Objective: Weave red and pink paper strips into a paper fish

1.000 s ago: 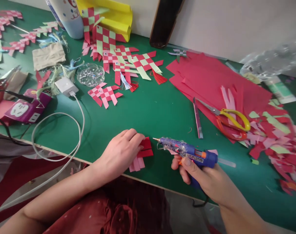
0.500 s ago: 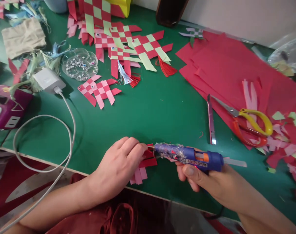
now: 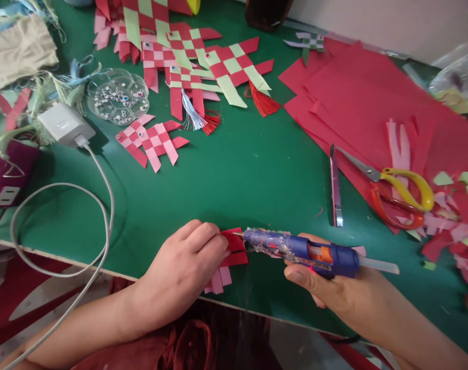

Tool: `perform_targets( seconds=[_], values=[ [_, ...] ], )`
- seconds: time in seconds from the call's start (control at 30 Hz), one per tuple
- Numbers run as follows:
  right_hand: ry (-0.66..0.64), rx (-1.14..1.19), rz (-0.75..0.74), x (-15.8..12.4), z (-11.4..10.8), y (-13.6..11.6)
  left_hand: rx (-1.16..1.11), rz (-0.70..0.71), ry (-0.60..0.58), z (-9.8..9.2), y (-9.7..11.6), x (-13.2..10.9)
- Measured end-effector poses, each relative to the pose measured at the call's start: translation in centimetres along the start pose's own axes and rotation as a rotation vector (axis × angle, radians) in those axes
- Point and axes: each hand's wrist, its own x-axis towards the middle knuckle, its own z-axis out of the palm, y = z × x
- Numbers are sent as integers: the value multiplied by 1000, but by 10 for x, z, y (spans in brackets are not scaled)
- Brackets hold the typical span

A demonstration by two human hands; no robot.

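Observation:
At the table's near edge, my left hand (image 3: 190, 262) is closed over a woven paper piece (image 3: 237, 257) of red and pink strips, most of it hidden under my fingers. My right hand (image 3: 326, 288) is wrapped round a blue glue gun (image 3: 295, 246), its body smeared with stringy dried glue. A clear glue stick (image 3: 378, 264) pokes out of its back end. The gun points left, and its metal nozzle is at the red strips, close beside my left fingertips; whether it touches the paper I cannot tell.
Woven paper fish (image 3: 236, 67) lie at the back beside a clear tray of googly eyes (image 3: 118, 97). Right are red paper sheets (image 3: 345, 97), scissors (image 3: 407, 190), a slim purple-handled tool (image 3: 335, 187) and paper scraps. A white charger (image 3: 66, 125) trails a looped cable at left.
My right hand and the glue gun have shifted slightly right. More of the red strip shows beside my left fingers. The left hand stays almost still, and the whole view has moved a little.

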Motion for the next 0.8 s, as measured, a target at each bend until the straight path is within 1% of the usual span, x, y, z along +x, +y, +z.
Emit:
perform_targets(
  seconds=[0.07,0.2,0.33,0.47,0.53,0.63,0.73,0.8],
  values=[
    [34,-21,-20,0,0,1,-2,7,-14,0,-1,-1],
    [70,-60,-74,0,2,0,-23,-1,-2,0,-1,-2],
    [59,-101,-71,-1,2,-1,-19,-6,27,0,0,-4],
    [-21,-129,-69,-3,-2,-3,50,-1,-50,2,0,-7],
    [-36,-143,-69,-7,-4,-1,96,3,-81,2,0,-8],
    [-3,-181,-70,-17,-7,9,162,30,-134,0,2,-8],
    [67,-235,-97,-26,-12,20,246,42,-194,-4,4,-4],
    [84,-248,-118,-30,-16,25,284,42,-236,-6,5,-1]
  ],
)
